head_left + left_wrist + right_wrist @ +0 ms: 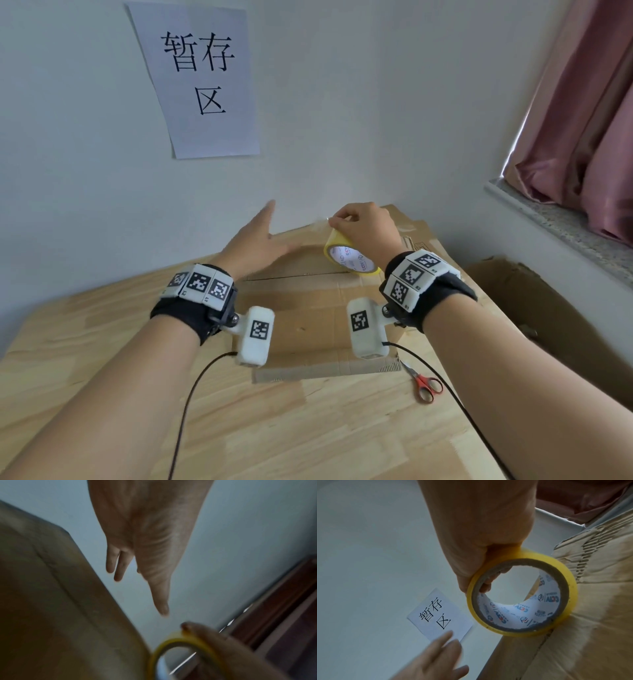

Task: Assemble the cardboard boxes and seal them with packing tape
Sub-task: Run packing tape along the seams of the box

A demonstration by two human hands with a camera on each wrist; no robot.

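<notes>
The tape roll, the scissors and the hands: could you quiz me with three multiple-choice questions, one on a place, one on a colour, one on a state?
1. Where do the scissors lie?
A. on the table, right of the cardboard
B. on the windowsill
C. in the left hand

2. What colour is the tape roll?
A. blue
B. yellow
C. black

3. How is the left hand?
A. clenched round the scissors
B. holding the tape roll
C. open, fingers straight

Answers:
1 A: the scissors rest on the wooden table beside the cardboard.
2 B: the tape roll in the right hand has a yellow rim.
3 C: the left hand is spread flat and holds nothing.
</notes>
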